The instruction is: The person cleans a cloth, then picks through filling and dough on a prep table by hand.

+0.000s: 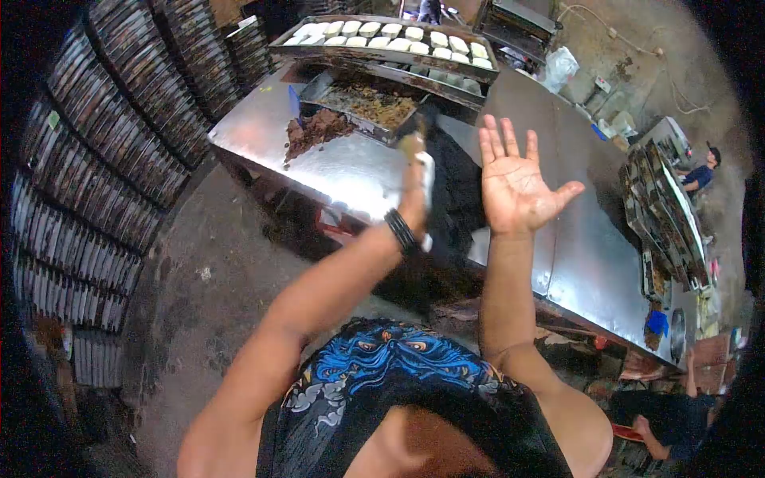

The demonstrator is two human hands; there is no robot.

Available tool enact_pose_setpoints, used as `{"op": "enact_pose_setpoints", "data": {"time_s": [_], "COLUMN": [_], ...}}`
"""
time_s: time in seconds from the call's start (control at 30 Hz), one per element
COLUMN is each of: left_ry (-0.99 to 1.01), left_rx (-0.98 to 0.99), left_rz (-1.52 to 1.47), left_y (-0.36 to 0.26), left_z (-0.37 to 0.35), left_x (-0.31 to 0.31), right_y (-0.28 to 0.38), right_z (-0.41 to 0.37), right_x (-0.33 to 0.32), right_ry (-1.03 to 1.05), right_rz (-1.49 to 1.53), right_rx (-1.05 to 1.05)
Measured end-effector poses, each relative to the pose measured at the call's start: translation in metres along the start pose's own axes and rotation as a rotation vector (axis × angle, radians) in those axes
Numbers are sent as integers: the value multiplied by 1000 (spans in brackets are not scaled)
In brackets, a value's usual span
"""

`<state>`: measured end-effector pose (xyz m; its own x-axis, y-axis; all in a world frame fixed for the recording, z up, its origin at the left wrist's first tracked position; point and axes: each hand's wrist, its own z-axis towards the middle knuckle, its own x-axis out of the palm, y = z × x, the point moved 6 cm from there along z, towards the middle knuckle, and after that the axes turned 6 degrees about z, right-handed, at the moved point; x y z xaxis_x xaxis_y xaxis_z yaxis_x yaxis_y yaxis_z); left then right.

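Entry, one moment at a steel table [590,239]: the left hand [414,203], banded at the wrist in black, is seen with fingers clenched round a tool [421,163] with a pale handle and a white part, its kind not to be told. The tool is held in the air over the near edge of the table, touching nothing on it. The right hand [518,187] is raised just beside it, apart from it, palm upward, fingers spread and released, nothing held. A brown heap [317,127] is left lying toward the table's left corner. Behind the heap a shallow tray [347,119] is strewn with brown crumbs. Along the far edge a long tray [382,57] is found filled with rows of pale rounds [414,33], and that part is judged done. The heap and the crumbs are judged not yet dealt with, since no hand is on them. Stacked dark trays [119,135] are ranged along the left. Another person [701,174] is noted beyond the table's right end
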<state>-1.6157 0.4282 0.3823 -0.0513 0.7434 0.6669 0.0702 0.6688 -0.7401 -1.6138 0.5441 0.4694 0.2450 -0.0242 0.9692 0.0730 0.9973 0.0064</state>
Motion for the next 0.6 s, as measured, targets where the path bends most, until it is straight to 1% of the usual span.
{"op": "enact_pose_setpoints", "data": {"time_s": [0.03, 0.07, 0.1, 0.13, 0.17, 0.27, 0.3, 0.33, 0.4, 0.43, 0.47, 0.53, 0.6], "left_ry": [46, 48, 46, -3, -26, -200, -239, -270, -319, -365, -466, -445, -319], "left_rx": [15, 76, 137, 244, 270, 367, 409, 358, 243, 262, 299, 395, 214], "left_rz": [85, 145, 204, 238, 313, 370, 342, 386, 481, 522, 496, 329, 180], "left_y": [37, 36, 35, -6, -22, -13, -14, -11, -25, -29, -35, -32, -34], "left_z": [21, 14, 6, -33, -32, -9, -4, 3, 10, 20, 27, 55, 61], "left_x": [-1, 6, 13, 39, 37, 14, 9, 0, -19, -33, -45, -73, -79], "right_y": [-3, -6, -7, -11, -19, -37, -40, -45, -59, -66, -75, -87, -83], "right_z": [5, 11, 18, 19, 19, 16, 16, 12, 0, -5, -13, -22, -19], "right_x": [-4, -8, -21, -38, -45, -54, -54, -54, -59, -59, -59, -59, -56], "right_ry": [-26, -53, -42, -39, -52, -80, -83, -60, -24, 22, 69, 57, 42], "right_rz": [-11, -23, -120, -202, -207, -225, -237, -250, -273, -293, -253, -223, -171], "right_rx": [-30, -56, -126, -52, -1, 88, 103, 137, 187, 186, 246, 294, 348]}}
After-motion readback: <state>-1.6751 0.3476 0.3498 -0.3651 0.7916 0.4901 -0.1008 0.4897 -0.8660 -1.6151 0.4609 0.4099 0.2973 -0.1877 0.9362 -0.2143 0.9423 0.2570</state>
